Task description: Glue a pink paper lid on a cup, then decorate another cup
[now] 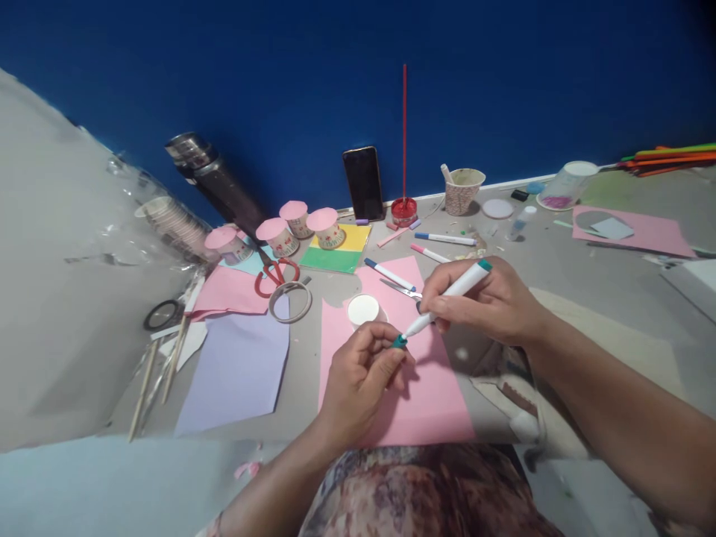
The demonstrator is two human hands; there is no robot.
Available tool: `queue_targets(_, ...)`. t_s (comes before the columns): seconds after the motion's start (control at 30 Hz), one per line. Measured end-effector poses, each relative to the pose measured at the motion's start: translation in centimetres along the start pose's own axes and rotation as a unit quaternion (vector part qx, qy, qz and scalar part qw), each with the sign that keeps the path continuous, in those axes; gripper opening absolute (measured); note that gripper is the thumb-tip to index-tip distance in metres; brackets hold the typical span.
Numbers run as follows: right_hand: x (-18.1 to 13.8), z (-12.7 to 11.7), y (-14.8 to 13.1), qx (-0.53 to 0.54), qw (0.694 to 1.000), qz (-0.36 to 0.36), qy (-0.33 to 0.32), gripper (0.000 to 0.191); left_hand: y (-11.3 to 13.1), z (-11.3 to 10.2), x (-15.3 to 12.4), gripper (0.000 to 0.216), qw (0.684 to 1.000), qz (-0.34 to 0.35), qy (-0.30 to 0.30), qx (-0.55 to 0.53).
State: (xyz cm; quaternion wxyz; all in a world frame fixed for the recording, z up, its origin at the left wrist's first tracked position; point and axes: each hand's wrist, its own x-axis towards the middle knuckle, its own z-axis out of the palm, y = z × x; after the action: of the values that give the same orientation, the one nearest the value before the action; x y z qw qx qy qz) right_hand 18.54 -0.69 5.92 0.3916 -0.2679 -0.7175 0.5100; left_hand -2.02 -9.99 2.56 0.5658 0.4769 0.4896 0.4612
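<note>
My right hand (481,302) grips a white marker (456,293) with a green end, its tip slanting down to the left. Between the thumb and fingers of my left hand (366,373) is a green marker cap (399,341). The marker's tip meets the cap's mouth; I cannot tell whether it is inside. Both hands are above a pink paper sheet (414,410). Just behind my left hand is a small paper cup (363,309) with its white round face up. Small scissors (401,288) lie partly under my right hand.
Pink-topped cups (275,235) stand at the back left, near red-handled scissors (278,277), a tape roll (289,302) and lilac paper (235,373). A phone (363,183) leans on the blue wall. Markers (444,239) lie behind my hands. A tall flask (224,179) tilts at the left.
</note>
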Motion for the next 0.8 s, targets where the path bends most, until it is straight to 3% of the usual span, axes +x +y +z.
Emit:
queue_targets(0.13, 0.1, 0.2, 0.0, -0.008, 0.999, 0.036, -0.034, 0.018, 0.0, 0.5, 0.1, 0.018, 1.0, -0.005, 0.017, -0.01)
queue_targets(0.43, 0.1, 1.4, 1.1, 0.088, 0.989, 0.101, -0.065, 0.025, -0.7, 1.8, 0.1, 0.028, 0.999, -0.026, 0.036, -0.027)
queue_targets(0.5, 0.4, 1.2, 1.5, 0.107, 0.989, 0.096, -0.042, 0.024, -0.4, 1.4, -0.2, 0.027, 0.999, 0.002, 0.029, 0.024)
queue_targets(0.57, 0.9, 0.2, 2.2, 0.132, 0.987, 0.078, 0.054, 0.024, -0.2, 0.5, -0.6, 0.025, 0.989, 0.084, 0.056, 0.109)
queue_targets(0.63, 1.7, -1.5, 3.1, 0.157, 0.96, 0.062, 0.222, 0.025, 0.0, -0.9, -1.1, 0.024, 0.948, 0.208, 0.123, 0.207)
queue_targets(0.7, 2.4, -3.7, 4.3, 0.148, 0.925, 0.085, 0.34, 0.03, 0.0, -2.6, -1.3, 0.02, 0.882, 0.305, 0.144, 0.328)
queue_targets(0.73, 2.7, -4.7, 4.9, 0.132, 0.911, 0.106, 0.376, 0.036, -0.1, -3.4, -1.2, 0.024, 0.846, 0.344, 0.136, 0.384)
queue_targets(0.8, 3.0, -6.2, 6.0, 0.097, 0.914, 0.15, 0.364, 0.046, -0.3, -4.8, -1.0, 0.037, 0.792, 0.378, 0.132, 0.462)
